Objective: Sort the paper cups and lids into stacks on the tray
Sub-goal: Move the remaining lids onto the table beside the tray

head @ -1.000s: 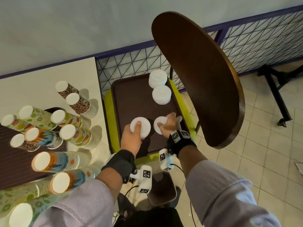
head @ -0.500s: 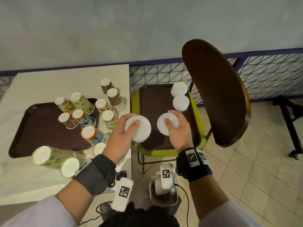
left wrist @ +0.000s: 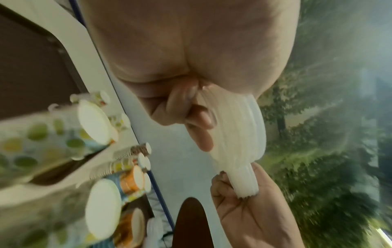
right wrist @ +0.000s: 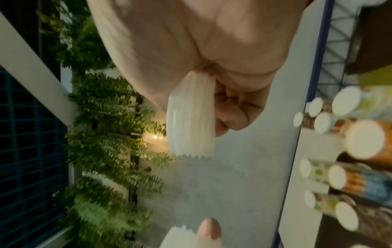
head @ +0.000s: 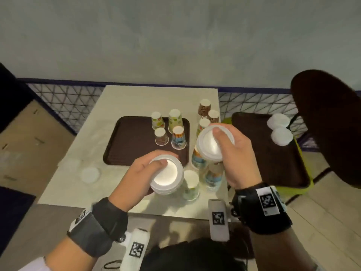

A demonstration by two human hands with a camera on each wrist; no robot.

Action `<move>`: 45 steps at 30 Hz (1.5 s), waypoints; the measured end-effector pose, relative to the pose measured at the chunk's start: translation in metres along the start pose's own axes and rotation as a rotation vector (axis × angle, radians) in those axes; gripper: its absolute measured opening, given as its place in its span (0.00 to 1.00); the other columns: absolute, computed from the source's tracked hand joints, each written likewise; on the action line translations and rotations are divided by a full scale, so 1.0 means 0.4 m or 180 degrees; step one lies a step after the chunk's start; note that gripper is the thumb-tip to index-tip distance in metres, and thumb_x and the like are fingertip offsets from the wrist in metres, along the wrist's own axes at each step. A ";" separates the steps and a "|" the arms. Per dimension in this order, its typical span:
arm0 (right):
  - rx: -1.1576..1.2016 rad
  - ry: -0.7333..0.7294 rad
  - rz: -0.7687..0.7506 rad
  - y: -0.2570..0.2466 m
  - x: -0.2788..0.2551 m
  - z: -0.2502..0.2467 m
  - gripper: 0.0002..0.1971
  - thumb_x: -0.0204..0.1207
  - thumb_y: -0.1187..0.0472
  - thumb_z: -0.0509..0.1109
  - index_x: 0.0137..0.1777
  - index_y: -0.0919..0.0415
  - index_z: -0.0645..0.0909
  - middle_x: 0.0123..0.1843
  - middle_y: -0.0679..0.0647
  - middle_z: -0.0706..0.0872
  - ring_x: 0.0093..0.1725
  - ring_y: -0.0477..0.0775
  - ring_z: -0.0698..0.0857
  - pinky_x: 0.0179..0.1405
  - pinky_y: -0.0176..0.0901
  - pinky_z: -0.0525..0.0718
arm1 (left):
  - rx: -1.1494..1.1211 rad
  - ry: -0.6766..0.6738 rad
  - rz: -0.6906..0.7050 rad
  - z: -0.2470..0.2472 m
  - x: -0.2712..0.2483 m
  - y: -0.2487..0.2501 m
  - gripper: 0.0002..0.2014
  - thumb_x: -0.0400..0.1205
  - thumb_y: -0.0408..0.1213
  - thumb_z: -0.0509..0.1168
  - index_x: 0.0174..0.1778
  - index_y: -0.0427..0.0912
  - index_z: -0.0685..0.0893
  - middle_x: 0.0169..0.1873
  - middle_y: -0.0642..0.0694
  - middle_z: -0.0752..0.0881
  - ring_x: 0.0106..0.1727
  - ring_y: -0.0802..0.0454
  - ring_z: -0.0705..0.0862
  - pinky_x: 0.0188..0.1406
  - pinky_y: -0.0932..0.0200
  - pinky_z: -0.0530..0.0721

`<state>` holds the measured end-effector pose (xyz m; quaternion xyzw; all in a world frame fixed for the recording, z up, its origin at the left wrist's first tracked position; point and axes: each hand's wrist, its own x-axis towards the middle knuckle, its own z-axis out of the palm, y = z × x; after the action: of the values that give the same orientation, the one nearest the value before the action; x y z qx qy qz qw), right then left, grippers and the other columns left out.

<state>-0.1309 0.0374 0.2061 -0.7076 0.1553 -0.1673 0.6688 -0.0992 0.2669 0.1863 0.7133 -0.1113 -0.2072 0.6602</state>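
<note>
Holding one stack of white lids (head: 166,177) in the left hand (head: 136,178), thumb over its top and fingers curled round the ribbed edge, and a second stack of lids (head: 212,142) in the right hand (head: 237,159) gripped the same way; both stacks are raised above the near right part of the table (head: 64,184), the right one higher. Brown tray (head: 125,147) on the table: four upturned stacks of paper cups (head: 169,130) at its far right corner. Beside that tray, on the table's right edge: further cup stacks (head: 207,112), partly hidden behind the hands, number uncertain. Second brown tray (head: 273,163) on a green chair seat, right of the table: two lid stacks (head: 280,128) at its far end. Loose lids (head: 90,174) on the table's left side: one clear, another blurred just beyond it.
</note>
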 end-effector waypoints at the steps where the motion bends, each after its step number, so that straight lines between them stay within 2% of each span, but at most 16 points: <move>1: -0.0009 -0.0079 0.0044 -0.010 -0.006 0.049 0.09 0.86 0.53 0.69 0.59 0.50 0.89 0.57 0.45 0.92 0.60 0.47 0.87 0.65 0.48 0.84 | -0.0085 0.0119 -0.0037 -0.045 -0.019 -0.004 0.15 0.84 0.37 0.61 0.57 0.42 0.92 0.51 0.47 0.93 0.47 0.57 0.87 0.44 0.69 0.81; 3: -0.0055 -0.0235 0.0120 -0.018 -0.016 0.131 0.11 0.85 0.46 0.68 0.58 0.45 0.90 0.56 0.41 0.91 0.61 0.46 0.87 0.68 0.55 0.84 | -0.0244 0.0385 -0.0133 -0.121 -0.053 -0.014 0.17 0.80 0.41 0.61 0.56 0.42 0.93 0.52 0.41 0.92 0.48 0.52 0.87 0.42 0.61 0.81; 5: -0.0064 -0.0432 0.0148 -0.019 -0.023 0.205 0.09 0.85 0.45 0.68 0.55 0.42 0.90 0.54 0.39 0.91 0.59 0.45 0.87 0.67 0.59 0.85 | -0.0293 0.0669 -0.0235 -0.187 -0.087 -0.025 0.19 0.78 0.44 0.60 0.56 0.44 0.93 0.46 0.43 0.91 0.40 0.52 0.85 0.33 0.59 0.75; 7: -0.0153 -0.0657 0.0063 -0.020 -0.025 0.273 0.09 0.85 0.46 0.68 0.55 0.43 0.89 0.54 0.39 0.91 0.58 0.42 0.86 0.68 0.55 0.84 | -0.0279 0.0964 -0.0292 -0.250 -0.115 -0.042 0.20 0.79 0.48 0.60 0.57 0.45 0.93 0.38 0.48 0.87 0.31 0.54 0.78 0.26 0.62 0.66; 9: -0.0236 -0.0925 -0.0040 -0.021 -0.023 0.334 0.09 0.86 0.46 0.68 0.57 0.43 0.89 0.56 0.39 0.90 0.59 0.39 0.86 0.69 0.49 0.82 | -0.0281 0.1329 -0.0298 -0.312 -0.134 -0.066 0.20 0.81 0.50 0.59 0.60 0.50 0.92 0.39 0.48 0.86 0.32 0.52 0.75 0.28 0.59 0.63; 14: -0.0265 -0.1389 -0.0192 -0.029 -0.016 0.482 0.10 0.87 0.51 0.67 0.59 0.50 0.88 0.53 0.40 0.90 0.55 0.37 0.85 0.58 0.34 0.81 | -0.0366 0.2566 -0.0242 -0.460 -0.175 -0.113 0.17 0.87 0.52 0.59 0.66 0.55 0.87 0.49 0.48 0.84 0.37 0.53 0.77 0.25 0.61 0.73; 16: -0.0265 -0.1447 -0.0087 -0.025 -0.019 0.542 0.10 0.87 0.52 0.66 0.60 0.52 0.87 0.52 0.40 0.88 0.54 0.41 0.85 0.57 0.41 0.84 | -0.0383 0.2885 -0.0271 -0.521 -0.191 -0.133 0.19 0.86 0.52 0.61 0.68 0.48 0.84 0.45 0.46 0.82 0.34 0.52 0.76 0.23 0.62 0.73; 20: -0.0322 -0.1545 0.0275 -0.016 -0.024 0.660 0.14 0.82 0.52 0.66 0.62 0.55 0.86 0.54 0.50 0.88 0.56 0.53 0.85 0.60 0.60 0.88 | -0.0318 0.3239 -0.0413 -0.629 -0.212 -0.186 0.12 0.89 0.44 0.61 0.65 0.44 0.80 0.43 0.47 0.81 0.34 0.51 0.76 0.31 0.56 0.71; 23: -0.0342 -0.1586 0.0587 0.003 -0.014 0.749 0.22 0.70 0.50 0.62 0.61 0.53 0.86 0.56 0.53 0.88 0.57 0.56 0.86 0.59 0.61 0.88 | -0.0401 0.3276 -0.0596 -0.700 -0.207 -0.238 0.14 0.85 0.46 0.63 0.63 0.44 0.80 0.45 0.47 0.82 0.41 0.49 0.79 0.35 0.54 0.74; 28: -0.0445 -0.1511 0.0877 0.080 0.024 0.903 0.16 0.81 0.60 0.63 0.66 0.51 0.82 0.63 0.52 0.83 0.62 0.56 0.83 0.67 0.63 0.85 | -0.0356 0.3082 -0.1203 -0.824 -0.156 -0.350 0.27 0.74 0.54 0.63 0.66 0.43 0.79 0.52 0.42 0.85 0.49 0.43 0.82 0.46 0.49 0.80; 32: -0.0580 -0.1372 0.1266 0.161 0.053 1.022 0.22 0.77 0.56 0.68 0.71 0.54 0.77 0.67 0.57 0.80 0.62 0.59 0.83 0.67 0.66 0.85 | -0.0274 0.2690 -0.1462 -0.902 -0.101 -0.435 0.14 0.79 0.50 0.64 0.53 0.43 0.82 0.48 0.37 0.86 0.43 0.41 0.83 0.44 0.48 0.79; 34: -0.0575 -0.1337 0.1429 0.206 0.077 1.069 0.24 0.74 0.55 0.70 0.71 0.59 0.77 0.62 0.59 0.83 0.57 0.59 0.85 0.65 0.64 0.86 | -0.0187 0.2550 -0.1530 -0.937 -0.074 -0.478 0.17 0.76 0.50 0.64 0.49 0.40 0.84 0.45 0.37 0.85 0.40 0.41 0.81 0.40 0.51 0.76; 37: -0.0705 -0.1308 0.1617 0.278 0.115 1.118 0.17 0.80 0.67 0.69 0.68 0.63 0.76 0.49 0.58 0.82 0.45 0.56 0.83 0.57 0.58 0.88 | -0.0127 0.2509 -0.1853 -0.981 -0.040 -0.546 0.18 0.83 0.48 0.69 0.63 0.40 0.79 0.55 0.35 0.85 0.45 0.40 0.83 0.40 0.51 0.79; 40: -0.1202 -0.1372 0.1682 0.353 0.152 1.161 0.19 0.77 0.64 0.71 0.68 0.59 0.79 0.58 0.59 0.84 0.52 0.62 0.86 0.55 0.69 0.89 | -0.0018 0.2364 -0.2089 -1.001 -0.028 -0.602 0.18 0.87 0.44 0.70 0.68 0.44 0.73 0.60 0.38 0.82 0.52 0.39 0.86 0.46 0.47 0.86; 43: -0.1457 -0.1434 0.1756 0.420 0.191 1.199 0.20 0.75 0.63 0.72 0.68 0.58 0.80 0.58 0.58 0.85 0.55 0.64 0.87 0.55 0.69 0.90 | 0.0052 0.2202 -0.2154 -1.009 -0.026 -0.633 0.18 0.86 0.42 0.72 0.67 0.46 0.74 0.60 0.38 0.83 0.56 0.38 0.87 0.57 0.38 0.91; 45: -0.1665 -0.1508 0.1673 0.434 0.210 1.224 0.21 0.77 0.61 0.72 0.71 0.58 0.80 0.63 0.59 0.85 0.61 0.65 0.87 0.60 0.64 0.89 | 0.0159 0.2135 -0.2193 -1.010 -0.028 -0.650 0.17 0.86 0.42 0.72 0.66 0.47 0.74 0.60 0.39 0.84 0.55 0.39 0.87 0.57 0.39 0.91</move>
<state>0.1624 0.4281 0.0108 -0.8083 0.2095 0.2203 0.5041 0.0398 0.6603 -0.0520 0.7518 0.3457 -0.1696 0.5353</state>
